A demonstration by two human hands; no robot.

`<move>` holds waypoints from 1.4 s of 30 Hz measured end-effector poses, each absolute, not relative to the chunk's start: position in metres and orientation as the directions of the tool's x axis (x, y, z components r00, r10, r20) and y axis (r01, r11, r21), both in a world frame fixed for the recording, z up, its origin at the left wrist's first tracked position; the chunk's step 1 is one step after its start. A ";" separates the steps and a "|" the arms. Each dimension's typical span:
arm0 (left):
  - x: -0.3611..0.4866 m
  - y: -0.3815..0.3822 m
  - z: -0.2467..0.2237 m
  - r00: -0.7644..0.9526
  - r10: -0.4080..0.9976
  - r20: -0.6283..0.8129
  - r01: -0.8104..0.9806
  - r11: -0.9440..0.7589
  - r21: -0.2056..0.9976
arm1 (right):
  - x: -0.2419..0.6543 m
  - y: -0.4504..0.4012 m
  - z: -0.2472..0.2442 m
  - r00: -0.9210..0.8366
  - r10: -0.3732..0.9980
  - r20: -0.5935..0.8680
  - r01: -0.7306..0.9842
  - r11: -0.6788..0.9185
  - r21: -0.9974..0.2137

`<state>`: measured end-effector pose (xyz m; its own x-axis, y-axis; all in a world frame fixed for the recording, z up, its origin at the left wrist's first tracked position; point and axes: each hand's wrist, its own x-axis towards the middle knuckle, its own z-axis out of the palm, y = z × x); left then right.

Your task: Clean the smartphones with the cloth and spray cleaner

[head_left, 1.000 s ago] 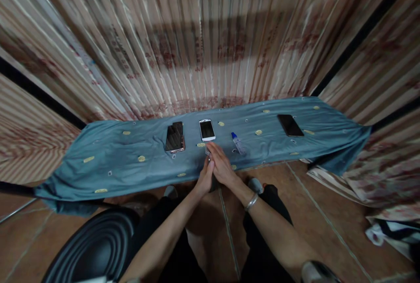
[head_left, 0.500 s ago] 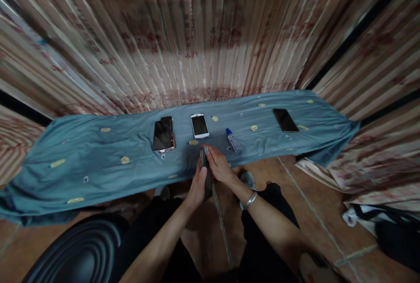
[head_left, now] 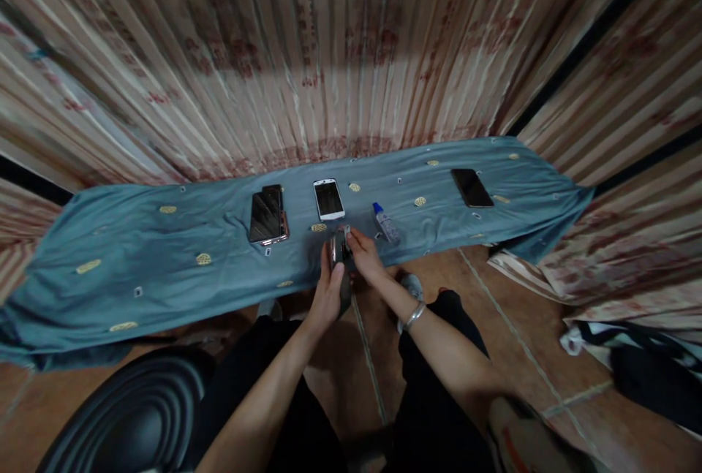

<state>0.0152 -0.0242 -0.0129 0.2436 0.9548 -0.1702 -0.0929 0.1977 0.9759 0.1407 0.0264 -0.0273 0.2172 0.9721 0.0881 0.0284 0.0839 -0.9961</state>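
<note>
My left hand is wrapped round a dark phone, which it holds on edge just in front of the table. The phone's narrow end points away from me and its broad faces are mostly hidden by the fingers. Close beside that end, my right hand pinches a small light-grey piece, too small to name. Beyond the hands lies a white phone with a dark screen. To its right is a small bottle with a blue cap, lying on its side.
A blue-green patterned cloth covers the long, low table. Overlapping dark phones lie left of centre, and another black phone lies at the right. Striped curtains hang behind. A black round stool stands at lower left.
My right hand has drawn slightly away from the phone's end, with the small grey piece in its fingers. The whole view has shifted a little.
</note>
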 end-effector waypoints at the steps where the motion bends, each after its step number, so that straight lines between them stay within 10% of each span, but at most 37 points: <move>1: 0.016 -0.024 -0.012 0.233 0.957 -0.174 -0.099 0.201 0.975 | 0.140 0.026 -0.027 0.221 0.973 0.070 0.005 0.071 -0.997; 13: 0.009 -0.002 -0.010 -0.041 0.990 -0.134 -0.218 0.122 0.968 | 0.121 0.009 -0.040 0.086 0.995 0.047 0.038 0.044 -0.998; 42: -0.006 0.005 -0.012 -0.064 0.954 -0.293 -0.197 0.276 0.941 | 0.116 -0.007 -0.050 0.020 1.000 0.015 0.032 0.014 -0.999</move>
